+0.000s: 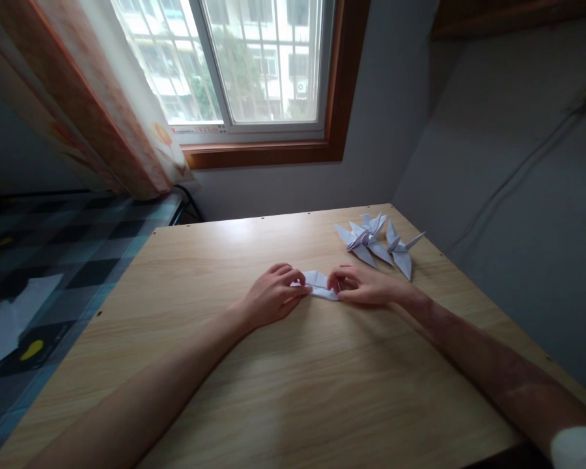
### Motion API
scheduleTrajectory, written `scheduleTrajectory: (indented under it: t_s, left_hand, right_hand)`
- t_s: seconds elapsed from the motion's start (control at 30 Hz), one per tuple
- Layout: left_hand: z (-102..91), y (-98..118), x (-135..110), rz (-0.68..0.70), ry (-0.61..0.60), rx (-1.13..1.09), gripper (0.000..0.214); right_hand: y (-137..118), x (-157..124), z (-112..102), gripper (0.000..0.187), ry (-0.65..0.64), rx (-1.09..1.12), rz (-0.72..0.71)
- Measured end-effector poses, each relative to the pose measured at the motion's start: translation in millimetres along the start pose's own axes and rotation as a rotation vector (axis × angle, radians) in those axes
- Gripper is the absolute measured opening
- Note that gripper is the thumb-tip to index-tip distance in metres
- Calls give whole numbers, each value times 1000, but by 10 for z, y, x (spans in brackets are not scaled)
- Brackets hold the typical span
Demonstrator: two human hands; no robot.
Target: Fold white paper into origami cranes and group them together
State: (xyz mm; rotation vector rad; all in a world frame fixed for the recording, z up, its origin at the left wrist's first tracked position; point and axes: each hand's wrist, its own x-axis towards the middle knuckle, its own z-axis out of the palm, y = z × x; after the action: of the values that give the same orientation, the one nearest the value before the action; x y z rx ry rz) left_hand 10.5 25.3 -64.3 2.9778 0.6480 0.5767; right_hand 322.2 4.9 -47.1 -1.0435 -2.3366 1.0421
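Observation:
A small folded piece of white paper (318,284) lies on the wooden table (293,391) between my two hands. My left hand (272,296) has its fingers curled and pinches the paper's left end. My right hand (364,284) pinches the right end with fingers pressed together. Both hands rest low on the tabletop. Most of the paper is hidden by my fingers.
Finished white paper cranes (378,243) sit in a cluster at the table's far right, close behind my right hand. A window (254,65) with a patterned curtain (102,111) is beyond the table. A checkered surface (53,260) lies to the left; a grey wall (517,195) stands on the right.

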Motion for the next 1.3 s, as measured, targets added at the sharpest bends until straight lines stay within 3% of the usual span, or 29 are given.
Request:
scheduleTrajectory:
  t_s: [0.13,0.27,0.33,0.53,0.8,1.0,1.3]
  left_hand:
    - [30,-13,-12,-17,-10,-4,33]
    - [27,-5,-29,-15,-28,-115,37]
    - [7,13,-28,-17,-14,-174,37]
    - [-53,58,14,-23,23,-170,31]
    - [5,6,13,21,54,-72,22]
    - [16,29,18,43,75,-141,19]
    - [-117,136,35,33,8,-193,25]
  right_hand:
    - [-147,-28,109,20,-38,15,10]
    - [-115,18,207,27,284,-100,-119]
    - [-68,38,203,35,340,-182,-191]
    - [18,21,161,42,135,-332,-352]
    - [127,42,217,23,212,-527,-549]
    - [118,35,240,19,203,-509,-591]
    - [91,3,239,20,171,-433,-532]
